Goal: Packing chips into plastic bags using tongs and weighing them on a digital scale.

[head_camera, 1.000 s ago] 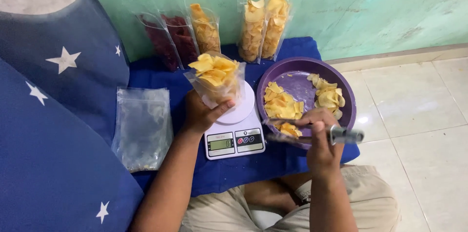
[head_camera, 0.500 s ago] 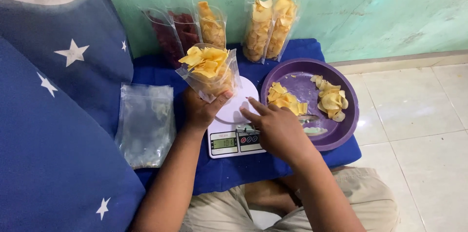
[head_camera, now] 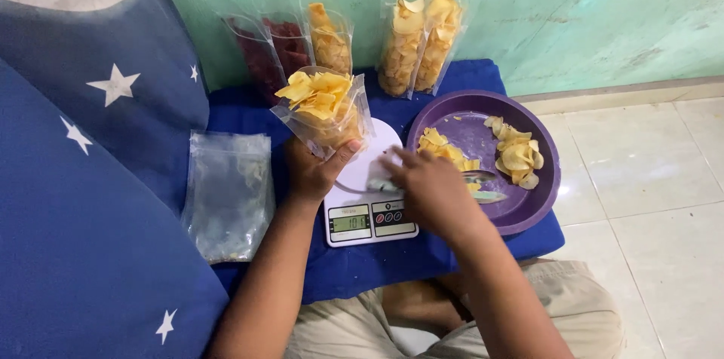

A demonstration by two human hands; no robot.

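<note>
The left hand (head_camera: 313, 170) is closed around the lower part of a clear bag of yellow chips (head_camera: 323, 111), thumb across the front; the bag sits tilted just above the far-left edge of the white kitchen scale (head_camera: 369, 200), its open mouth heaped with chips; the right hand (head_camera: 426, 187) lies palm down over the scale's round platform, fingers stretched toward the bag at 9 o'clock and loosely curled, with something pale at the fingertips that is too small to make out; whether the hand grips anything, I cannot tell. The scale's display is lit at the 6 o'clock side of the platform. At 3 o'clock from the scale rests a purple bowl (head_camera: 528, 208) holding two small heaps of chips, with a metal scoop (head_camera: 483, 176) lying by the nearer heap; all of this sits on a blue cloth (head_camera: 354, 268). At 12 o'clock, leaning on the green wall (head_camera: 573, 19), stand filled bags (head_camera: 413, 46) of yellow chips, and beside them, toward 11 o'clock, two dark red ones (head_camera: 271, 53). At 9 o'clock from the scale lies a stack of empty clear bags (head_camera: 226, 193); further left spreads a blue star-patterned fabric (head_camera: 83, 178).
</note>
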